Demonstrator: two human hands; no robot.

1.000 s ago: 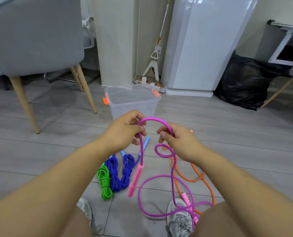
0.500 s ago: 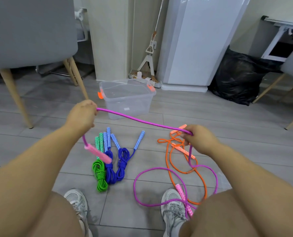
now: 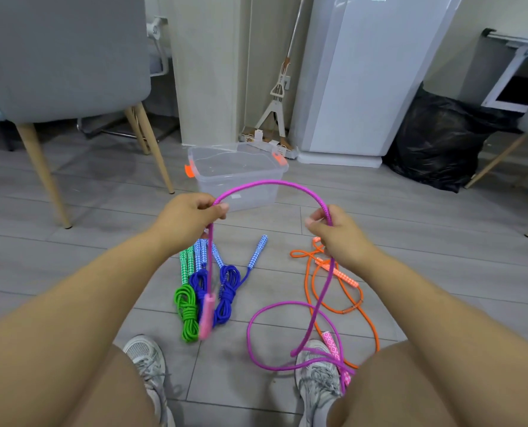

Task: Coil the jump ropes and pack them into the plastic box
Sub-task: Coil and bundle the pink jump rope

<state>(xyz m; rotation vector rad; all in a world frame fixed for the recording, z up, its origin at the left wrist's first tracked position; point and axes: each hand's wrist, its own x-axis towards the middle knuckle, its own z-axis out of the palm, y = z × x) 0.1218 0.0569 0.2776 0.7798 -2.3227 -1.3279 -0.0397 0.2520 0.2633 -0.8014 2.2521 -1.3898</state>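
One purple rope (image 3: 268, 183) is held arched.
It is pinched by the left hand (image 3: 188, 220) and the right hand (image 3: 336, 232), set apart, seemingly to size a coil loop.

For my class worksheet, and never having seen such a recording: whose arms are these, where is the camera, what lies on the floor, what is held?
No machine here: one camera sits on a person's head, looking forward and down, so the bare arms are the wearer's own. The left hand and right hand each hold the purple jump rope, which arches between them. Its pink handle hangs below the left hand; the rest trails to the floor near the right shoe. On the floor lie a coiled green rope, two coiled blue ropes and a loose orange rope. Behind stands the clear plastic box, with no rope inside.
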